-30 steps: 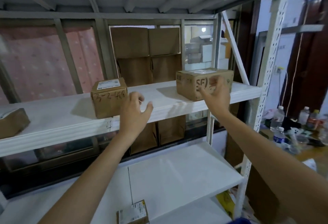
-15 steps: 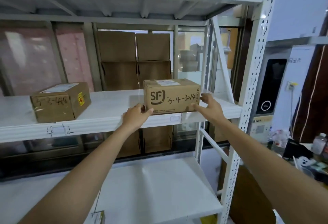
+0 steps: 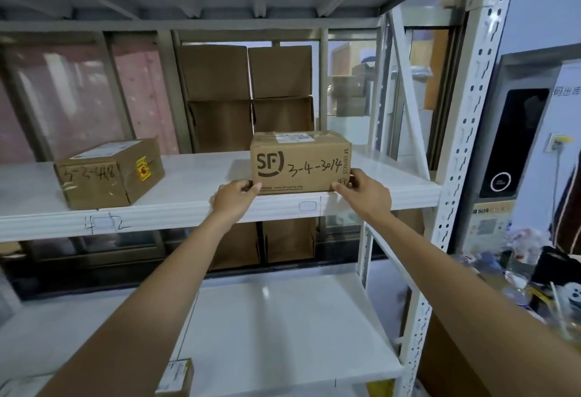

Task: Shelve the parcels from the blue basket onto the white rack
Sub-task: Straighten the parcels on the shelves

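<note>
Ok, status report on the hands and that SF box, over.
Left hand and right hand grip the SF box at its bottom corners. Box sits on the white rack shelf. Nothing in the way.

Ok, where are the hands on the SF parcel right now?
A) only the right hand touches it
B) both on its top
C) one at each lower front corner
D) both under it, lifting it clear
C: the left hand and right hand pinch the lower front corners of the SF parcel, which sits on the white rack.

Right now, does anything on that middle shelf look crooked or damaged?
The brown cardboard parcel with the yellow sticker sits turned at an angle to the white shelf edge. The SF Express cardboard box, gripped at its lower corners by the left hand and right hand, sits square. No damage shows.
</note>
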`<state>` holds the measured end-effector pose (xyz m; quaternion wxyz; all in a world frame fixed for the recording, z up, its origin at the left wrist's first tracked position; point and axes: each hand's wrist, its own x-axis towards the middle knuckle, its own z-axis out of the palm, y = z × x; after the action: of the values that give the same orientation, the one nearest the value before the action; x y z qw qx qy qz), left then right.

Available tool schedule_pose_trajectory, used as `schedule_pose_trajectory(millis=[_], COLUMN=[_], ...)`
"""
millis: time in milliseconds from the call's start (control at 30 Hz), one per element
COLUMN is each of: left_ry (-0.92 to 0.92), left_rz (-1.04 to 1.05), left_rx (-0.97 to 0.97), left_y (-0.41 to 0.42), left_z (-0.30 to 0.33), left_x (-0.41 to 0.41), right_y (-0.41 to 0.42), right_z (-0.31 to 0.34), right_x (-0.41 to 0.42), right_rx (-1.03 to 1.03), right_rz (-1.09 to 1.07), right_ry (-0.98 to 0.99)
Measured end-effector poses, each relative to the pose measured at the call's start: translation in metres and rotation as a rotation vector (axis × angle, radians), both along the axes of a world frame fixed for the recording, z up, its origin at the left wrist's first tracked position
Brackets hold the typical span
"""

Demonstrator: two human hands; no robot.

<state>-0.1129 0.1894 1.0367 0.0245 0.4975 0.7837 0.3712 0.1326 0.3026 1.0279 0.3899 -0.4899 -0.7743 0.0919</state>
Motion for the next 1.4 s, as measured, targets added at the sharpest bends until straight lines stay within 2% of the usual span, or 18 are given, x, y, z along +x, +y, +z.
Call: schedule_pose_trajectory(millis=[267, 733, 800, 900, 1000, 1067, 1133, 1200, 1300, 1400], left_ry=[-0.013, -0.079, -0.153, -0.203, -0.187, -0.242, -0.275, -0.270, -0.318, -0.441], left_rz=[0.016, -0.065, -0.048, -0.126, -0.160, -0.148, -0.066, 0.037, 0.129, 0.142], left_rx=[0.039, 0.091, 0.052, 0.097, 0.212, 0.386, 0.587, 0.696, 0.620, 0.328], left_y=[0.000, -0.003, -0.030, -0.034, -0.029, -0.033, -0.053, -0.076, -0.106, -0.131], left_z=[-0.002, -0.005, -0.031, -0.041, -0.027, -0.024, -0.040, -0.072, -0.132, -0.187], left_x=[0.002, -0.004, -0.025, -0.029, -0.018, -0.008, -0.012, -0.031, -0.082, -0.143], right_y=[0.001, -0.004, -0.020, -0.023, -0.020, -0.021, -0.035, -0.054, -0.076, -0.095], right_z=[-0.005, -0.004, -0.025, -0.036, -0.028, -0.027, -0.040, -0.066, -0.110, -0.150], right_x=[-0.006, -0.005, -0.027, -0.023, -0.009, 0.001, -0.002, -0.014, -0.042, -0.086], right_rx=[0.045, 0.017, -0.004, 0.037, 0.087, 0.127, 0.189, 0.287, 0.245, 0.077], right_rz=[-0.052, -0.028, 0.035, 0.037, 0.034, -0.004, -0.051, -0.108, -0.088, -0.039], right_ry=[-0.050, 0.033, -0.024, 0.003, 0.048, 0.142, 0.300, 0.363, 0.330, 0.261])
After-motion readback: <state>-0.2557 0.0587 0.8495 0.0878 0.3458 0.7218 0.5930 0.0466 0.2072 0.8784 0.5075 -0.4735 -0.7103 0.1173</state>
